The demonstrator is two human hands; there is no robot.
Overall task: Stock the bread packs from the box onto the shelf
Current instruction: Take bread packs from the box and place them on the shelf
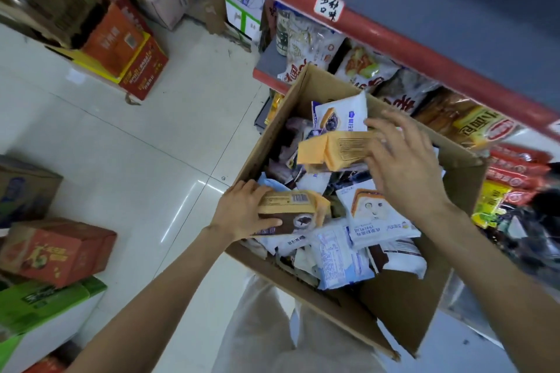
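Observation:
An open cardboard box (278, 118) full of bread packs sits in front of me, against the shelf. My left hand (242, 209) grips a tan-and-brown bread pack (298, 210) at the box's near-left side. Over the middle of the box, my right hand (403, 157) holds an orange-yellow bread pack (333, 150) by its right end. White and blue packs (375, 215) lie loose in the box. The red-edged shelf (394, 39) runs diagonally on the right, with bagged breads (360, 66) on it.
Stacked cartons stand on the tiled floor (136, 154): red and yellow ones (127, 51) at upper left, red and green ones (54, 251) at lower left. A white label (328, 6) is stuck on the shelf's red edge. More red and yellow packs (515, 172) fill the shelf's right end.

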